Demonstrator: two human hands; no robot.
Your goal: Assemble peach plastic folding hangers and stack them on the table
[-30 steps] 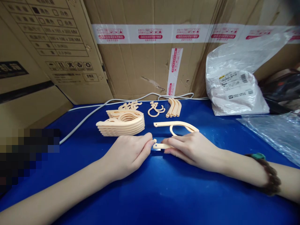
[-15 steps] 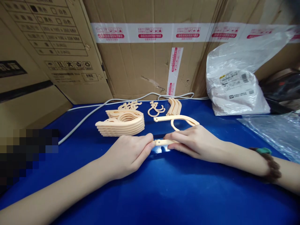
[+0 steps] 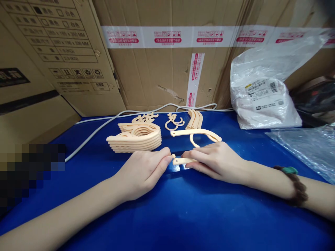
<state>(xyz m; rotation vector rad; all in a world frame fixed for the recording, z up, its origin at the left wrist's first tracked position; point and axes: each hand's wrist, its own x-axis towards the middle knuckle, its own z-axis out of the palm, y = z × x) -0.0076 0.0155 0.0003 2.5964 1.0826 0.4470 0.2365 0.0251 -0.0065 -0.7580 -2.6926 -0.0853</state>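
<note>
Cream plastic hanger parts in hand; carton print partly legible

Left carton (image 3: 78, 101): printed table, "MM" and "(KG)" legible, most characters blurred; handling icons beneath. Its black label (image 3: 13, 77) is cut off by the frame edge. White tape (image 3: 146, 37): repeated red Chinese print, too small to read surely. White plastic bag (image 3: 264, 104): shipping label with barcode, fine text unreadable. Pixelation masks an area at lower left.

Left hand (image 3: 146, 172): thumb and finger pinched on a small cream piece (image 3: 173, 156), only its tip showing. Right hand (image 3: 217, 161): closed on a holed cream arm (image 3: 180, 161), remainder under fingers. Both parts are above the blue tabletop (image 3: 167, 216), ends close together; contact unclear. Longer cream arm (image 3: 191, 132) lies beyond, its right end by the right hand; cannot tell whether gripped. Hanger stack (image 3: 134, 143) behind left hand.
</note>
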